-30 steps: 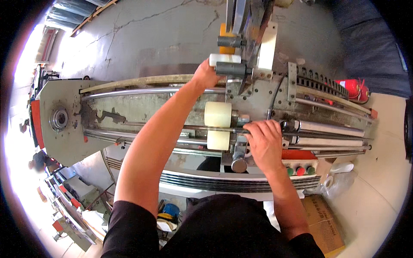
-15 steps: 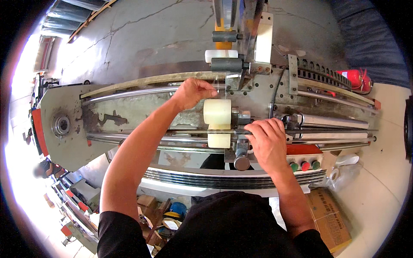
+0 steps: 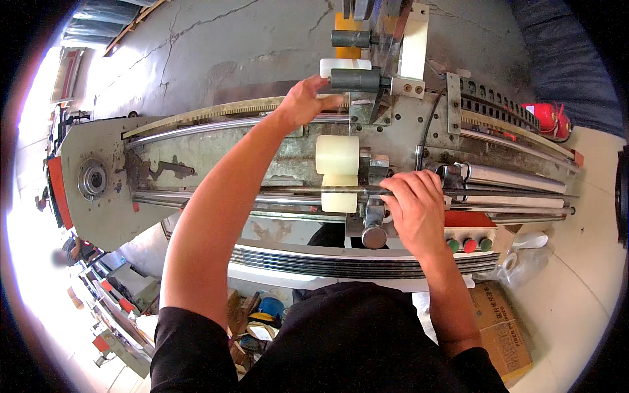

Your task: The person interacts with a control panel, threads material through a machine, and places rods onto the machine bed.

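Note:
I lean over a long grey metal machine frame (image 3: 105, 144) with steel rails running left to right. My left hand (image 3: 304, 101) reaches to the far side, fingers on a dark grey cylinder (image 3: 354, 80) and next to a white roller (image 3: 341, 65) on the carriage. My right hand (image 3: 416, 209) is curled over the near steel rod (image 3: 216, 195), beside a metal bracket. Two cream plastic rollers (image 3: 337, 156) sit stacked between my hands, the lower cream roller (image 3: 339, 202) on the near rod. A round steel knob (image 3: 374, 237) sticks out just left of my right hand.
Green and red push buttons (image 3: 468, 245) sit on a panel right of my right hand. A red fire extinguisher (image 3: 550, 121) lies at the far right. A cardboard box (image 3: 501, 327) and plastic bag (image 3: 521, 259) are on the floor at right. Tools and clutter lie below left.
My left hand moved from the far rail near the cream rollers up to the dark cylinder on the carriage. My right hand stayed on the near rod.

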